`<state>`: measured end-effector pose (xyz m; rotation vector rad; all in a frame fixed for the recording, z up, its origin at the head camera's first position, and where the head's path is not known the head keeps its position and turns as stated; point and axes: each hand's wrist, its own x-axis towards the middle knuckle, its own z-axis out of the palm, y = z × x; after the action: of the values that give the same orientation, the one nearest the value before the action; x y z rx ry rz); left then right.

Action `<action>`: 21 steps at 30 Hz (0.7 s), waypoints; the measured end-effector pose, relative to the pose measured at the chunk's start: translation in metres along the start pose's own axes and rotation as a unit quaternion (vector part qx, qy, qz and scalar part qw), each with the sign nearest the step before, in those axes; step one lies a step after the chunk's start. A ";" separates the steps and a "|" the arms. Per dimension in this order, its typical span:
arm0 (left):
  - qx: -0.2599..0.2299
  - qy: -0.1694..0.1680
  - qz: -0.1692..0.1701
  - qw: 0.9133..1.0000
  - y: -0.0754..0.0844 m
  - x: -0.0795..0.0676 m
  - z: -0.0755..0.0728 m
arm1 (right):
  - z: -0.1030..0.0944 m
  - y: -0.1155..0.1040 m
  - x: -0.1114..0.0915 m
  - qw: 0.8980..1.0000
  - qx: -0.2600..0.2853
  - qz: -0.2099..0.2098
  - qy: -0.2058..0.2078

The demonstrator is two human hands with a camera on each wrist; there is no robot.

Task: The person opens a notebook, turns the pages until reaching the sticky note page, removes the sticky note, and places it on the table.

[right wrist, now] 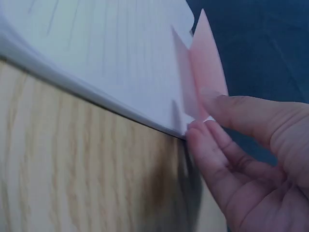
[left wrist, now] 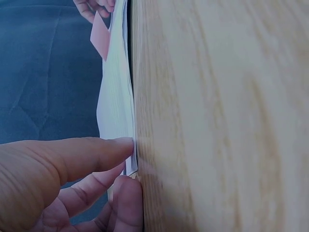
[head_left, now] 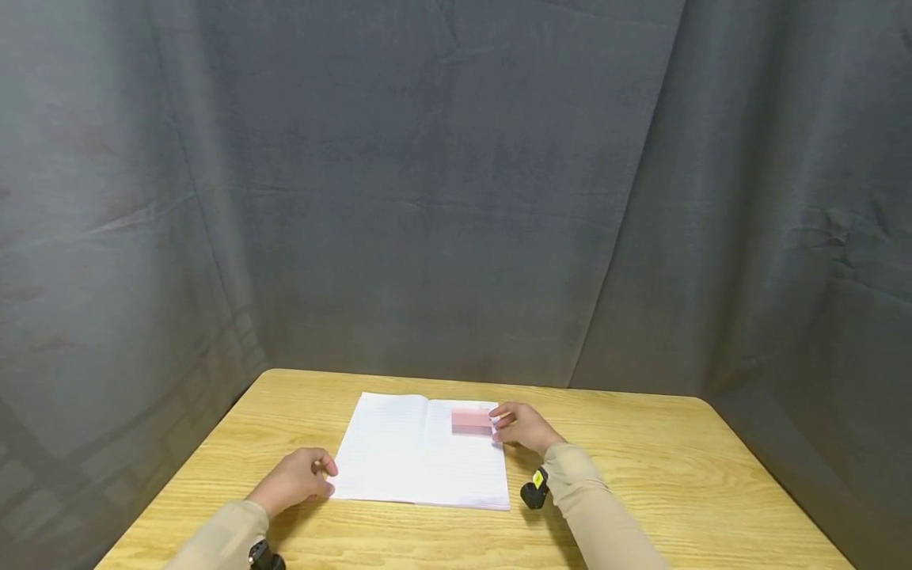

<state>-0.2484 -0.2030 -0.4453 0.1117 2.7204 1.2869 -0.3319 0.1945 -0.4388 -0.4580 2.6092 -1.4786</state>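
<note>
An open lined notebook (head_left: pixel 385 451) lies flat on the wooden table, both pages facing up. At its lower left corner is my left hand (head_left: pixel 295 479); one digit rests on the page edge and the curled fingers (left wrist: pixel 126 203) sit right at the corner, pinching it. My right hand (head_left: pixel 526 427) pinches a pink sticky note (head_left: pixel 471 421) by its right end, near the right page's upper outer corner. In the right wrist view the note (right wrist: pixel 208 58) stands tilted up from the paper, its shadow beside it, thumb (right wrist: pixel 217 104) against its face.
The wooden table (head_left: pixel 663 475) extends on both sides of the notebook, with rounded far corners. Grey curtains (head_left: pixel 427 198) hang behind it and along both sides. A black wrist camera (head_left: pixel 534 489) with a yellow label sits at the right sleeve; another (head_left: pixel 265 556) is at the left.
</note>
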 end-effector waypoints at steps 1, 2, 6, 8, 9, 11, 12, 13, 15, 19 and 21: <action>0.001 0.001 -0.001 1.000 0.000 0.000 0.000 | 0.001 0.001 0.001 1.000 0.004 0.000 0.008; 0.001 0.003 -0.003 1.000 0.000 0.000 0.000 | 0.003 0.003 0.002 1.000 0.007 0.000 0.016; 0.002 0.009 -0.003 1.000 0.003 -0.001 0.001 | 0.008 0.006 0.007 0.999 0.023 -0.004 0.038; 0.002 0.008 0.000 1.000 0.003 -0.001 0.001 | 0.010 0.006 0.008 0.999 0.025 -0.002 0.046; 0.003 0.007 0.000 1.000 0.004 -0.002 0.001 | 0.012 0.006 0.008 0.998 0.024 0.000 0.052; 0.004 0.007 -0.002 1.000 0.004 -0.002 0.000 | 0.015 0.005 0.010 0.998 0.019 0.007 0.066; 0.004 0.008 -0.005 1.000 0.004 -0.001 0.001 | 0.016 0.004 0.010 0.997 0.015 0.011 0.074; 0.004 0.009 -0.008 1.000 0.003 -0.001 0.001 | 0.017 0.003 0.011 0.996 0.011 0.017 0.082; 0.004 0.013 -0.017 1.000 0.003 0.000 0.002 | 0.020 0.003 0.013 0.995 0.006 0.025 0.095; 0.004 0.018 -0.020 1.000 0.002 0.000 0.003 | 0.024 0.005 0.016 0.993 0.006 0.043 0.108; 0.005 0.017 -0.016 1.000 0.001 -0.001 0.003 | 0.025 0.006 0.017 0.993 0.010 0.048 0.110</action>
<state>-0.2474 -0.2006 -0.4462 0.0474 2.7463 1.2790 -0.3435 0.1713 -0.4557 -0.1739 2.7322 -1.6049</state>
